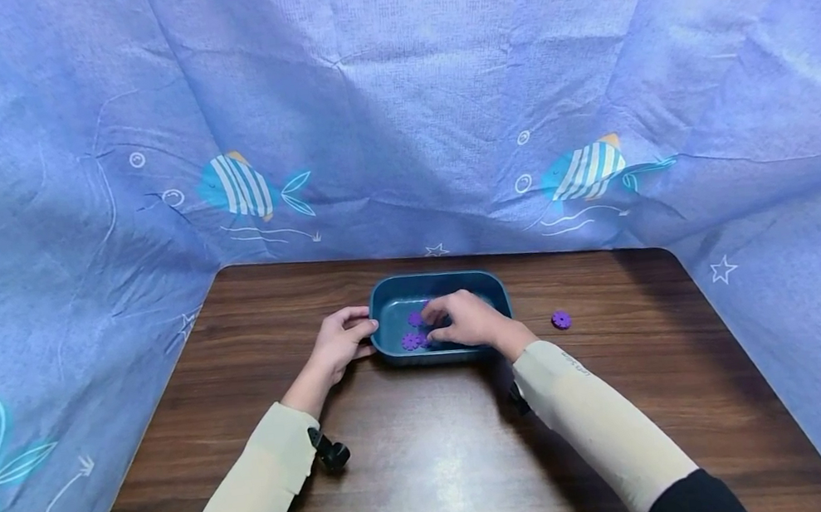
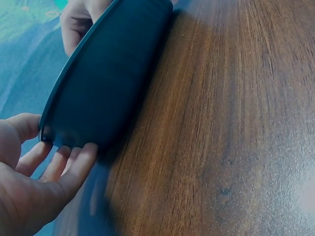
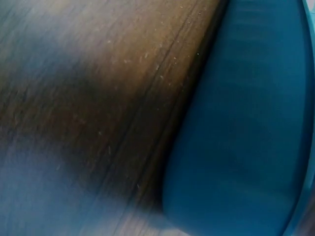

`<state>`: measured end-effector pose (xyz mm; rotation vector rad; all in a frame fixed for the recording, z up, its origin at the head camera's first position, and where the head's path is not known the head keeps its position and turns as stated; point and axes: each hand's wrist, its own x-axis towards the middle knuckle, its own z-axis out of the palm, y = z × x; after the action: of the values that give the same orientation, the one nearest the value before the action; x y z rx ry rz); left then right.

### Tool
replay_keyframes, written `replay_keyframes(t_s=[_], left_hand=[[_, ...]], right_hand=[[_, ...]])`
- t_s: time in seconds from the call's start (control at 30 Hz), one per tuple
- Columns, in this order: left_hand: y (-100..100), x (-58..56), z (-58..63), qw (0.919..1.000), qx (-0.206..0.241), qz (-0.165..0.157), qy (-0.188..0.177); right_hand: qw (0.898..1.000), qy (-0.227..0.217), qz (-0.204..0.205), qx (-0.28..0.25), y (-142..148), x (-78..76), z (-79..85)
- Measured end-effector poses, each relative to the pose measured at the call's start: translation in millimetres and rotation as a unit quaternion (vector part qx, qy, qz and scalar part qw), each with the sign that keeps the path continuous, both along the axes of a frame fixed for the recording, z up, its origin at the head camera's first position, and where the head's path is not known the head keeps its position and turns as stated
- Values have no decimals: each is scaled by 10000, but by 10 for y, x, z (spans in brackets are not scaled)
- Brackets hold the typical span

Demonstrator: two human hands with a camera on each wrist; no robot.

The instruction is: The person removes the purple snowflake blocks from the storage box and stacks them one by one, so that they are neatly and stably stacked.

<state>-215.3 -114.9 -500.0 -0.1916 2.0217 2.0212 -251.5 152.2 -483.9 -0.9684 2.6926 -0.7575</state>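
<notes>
Left sleeve (image 1: 255,489) and right sleeve (image 1: 601,428), pale: nearest, my own forearms.
Purple discs (image 1: 410,341), toothed, several: on the floor of the teal tray (image 1: 436,285), left half.
Right hand (image 1: 466,321): inside the tray over the discs, fingers bent; whether they pinch one, I cannot tell. Risk: a thin disc may slip, should I catch only its edge.
Left hand (image 1: 339,343): clamped on the tray's left end, thumb at the rim, fingers against the outer wall. Risk: an uneven pull there could tilt or slide the tray, shifting its contents.
Loose disc (image 1: 561,319), purple: on the table (image 1: 416,455), right of the tray. Risk: a wide swing of my right arm might knock it away.
Fish-printed cloth (image 1: 397,124): far side, beyond the table.
</notes>
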Motion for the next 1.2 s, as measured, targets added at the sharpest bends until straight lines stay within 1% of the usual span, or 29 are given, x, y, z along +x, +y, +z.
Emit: replay_keyframes(t_s=[0.23, 0.5, 0.9, 1.0, 1.2], left_hand=[[2, 9, 3, 10000, 36, -15, -16], [5, 31, 15, 10000, 62, 23, 13], [-8, 7, -14, 10000, 76, 6, 16], [-3, 2, -14, 10000, 43, 5, 29], [-5, 5, -22, 9999, 130, -18, 1]], right_hand=[[9994, -218, 77, 268, -25, 7, -29], [9959, 61, 224, 872, -82, -21, -33], [9918, 256, 331, 1210, -141, -63, -42], [9905, 292, 301, 1307, -152, -63, -36], [9878, 334, 258, 1501, -177, -47, -34]])
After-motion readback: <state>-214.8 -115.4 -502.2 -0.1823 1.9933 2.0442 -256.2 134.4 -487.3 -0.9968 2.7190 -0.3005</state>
